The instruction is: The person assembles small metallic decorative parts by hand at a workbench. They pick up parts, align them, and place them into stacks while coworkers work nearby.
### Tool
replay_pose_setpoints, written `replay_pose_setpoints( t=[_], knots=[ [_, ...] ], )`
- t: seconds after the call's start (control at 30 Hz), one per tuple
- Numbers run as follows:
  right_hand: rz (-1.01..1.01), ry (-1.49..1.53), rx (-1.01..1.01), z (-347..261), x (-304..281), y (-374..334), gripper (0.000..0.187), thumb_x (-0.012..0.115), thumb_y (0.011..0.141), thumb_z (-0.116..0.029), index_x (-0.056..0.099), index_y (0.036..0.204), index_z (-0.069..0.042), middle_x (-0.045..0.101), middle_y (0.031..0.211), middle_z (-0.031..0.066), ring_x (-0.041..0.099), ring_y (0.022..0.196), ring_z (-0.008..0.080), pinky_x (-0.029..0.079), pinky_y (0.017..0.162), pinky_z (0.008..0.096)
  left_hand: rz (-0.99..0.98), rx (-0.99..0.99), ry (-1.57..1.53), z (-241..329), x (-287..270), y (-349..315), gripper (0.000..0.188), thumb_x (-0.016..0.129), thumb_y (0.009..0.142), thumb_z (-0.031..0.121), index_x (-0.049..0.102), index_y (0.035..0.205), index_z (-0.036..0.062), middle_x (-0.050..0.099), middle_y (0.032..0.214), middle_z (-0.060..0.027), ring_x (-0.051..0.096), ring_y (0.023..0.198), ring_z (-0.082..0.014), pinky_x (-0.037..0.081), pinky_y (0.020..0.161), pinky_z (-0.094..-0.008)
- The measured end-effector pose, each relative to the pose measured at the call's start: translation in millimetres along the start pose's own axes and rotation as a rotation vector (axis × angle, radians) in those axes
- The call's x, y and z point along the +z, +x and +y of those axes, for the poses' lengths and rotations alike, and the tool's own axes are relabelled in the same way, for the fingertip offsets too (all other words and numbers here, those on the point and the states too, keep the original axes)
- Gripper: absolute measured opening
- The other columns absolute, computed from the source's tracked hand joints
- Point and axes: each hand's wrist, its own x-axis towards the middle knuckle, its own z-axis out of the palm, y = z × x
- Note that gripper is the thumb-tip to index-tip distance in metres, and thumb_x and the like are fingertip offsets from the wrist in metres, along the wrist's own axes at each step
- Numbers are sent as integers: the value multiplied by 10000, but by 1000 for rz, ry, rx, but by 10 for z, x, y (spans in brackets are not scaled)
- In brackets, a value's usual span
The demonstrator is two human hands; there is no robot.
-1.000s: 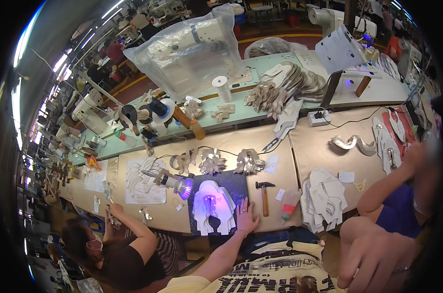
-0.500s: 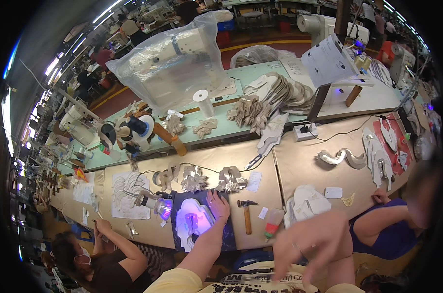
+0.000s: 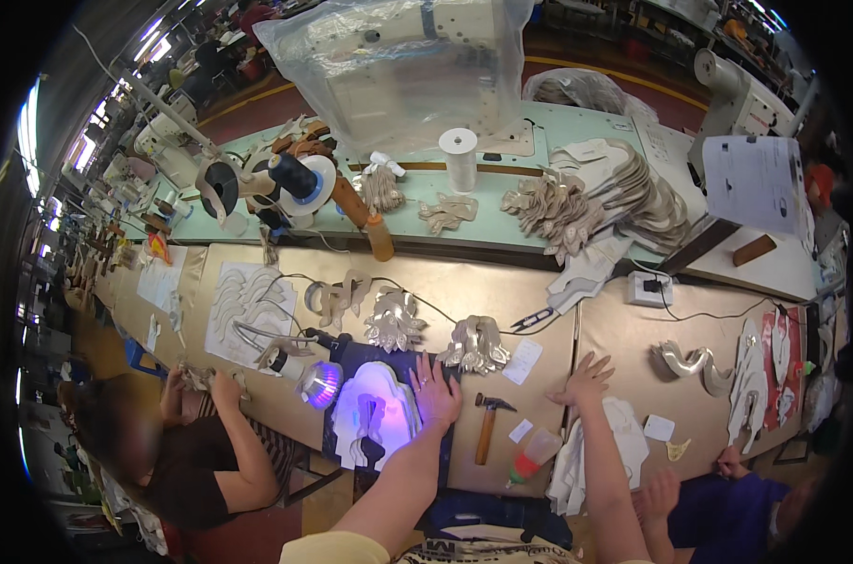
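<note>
My left hand (image 3: 436, 393) lies flat with fingers apart on a dark mat (image 3: 440, 449), at the right edge of a stack of white cut pieces (image 3: 359, 402). Violet light falls on that stack from a small lamp (image 3: 319, 383) at its left. My right hand (image 3: 584, 380) is stretched forward with fingers spread over the gold tabletop and holds nothing. Below it, my right forearm passes over another pile of white cut pieces (image 3: 582, 470). Between my hands are a hammer (image 3: 486, 434) and a clear bottle with red and green near its tip (image 3: 534, 455).
Metallic cut-piece bundles (image 3: 395, 320) lie beyond the mat, near a black cable. Further back stand a thread cone (image 3: 458, 160) and a plastic-covered machine (image 3: 398, 75). A co-worker (image 3: 201, 442) handles a piece at left; another person's hand (image 3: 656, 498) is beside my right forearm.
My right hand, blurred and close to my body before, has reached forward onto the table with fingers spread. My left hand stays beside the lit stack. The view has shifted.
</note>
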Motion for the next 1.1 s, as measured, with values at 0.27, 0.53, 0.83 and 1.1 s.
replay_pose_setpoints(
  t=[0.27,0.53,0.83,1.1],
  knots=[
    [-45,96,-5,42,60,73,1561,848,520,-640,-198,1475,18,-293,1468,369,-174,1367,598,185,1118,631,-8,1,37,10,-13,-6,557,511,870,291,447,1318,-33,249,1532,-211,182,1446,-360,99,1180,-536],
    [6,149,-6,23,101,39,1594,882,495,-600,-232,1469,-8,-306,1470,355,-185,1369,591,177,1109,648,27,17,-4,-5,6,-14,551,521,868,292,450,1305,-35,268,1516,-222,204,1434,-372,112,1174,-538],
    [1,83,-55,37,115,88,1591,870,497,-615,-221,1462,25,-332,1442,379,-227,1343,606,103,1107,670,22,17,3,-7,4,-4,565,501,866,319,477,1303,-37,256,1530,-218,178,1450,-360,103,1178,-534],
    [15,185,-31,24,79,-15,1517,882,545,-551,-176,1493,-20,-285,1474,366,-182,1374,585,142,1119,646,44,40,29,8,14,10,569,533,840,284,464,1300,-44,254,1529,-229,193,1442,-370,95,1177,-532]
  ],
)
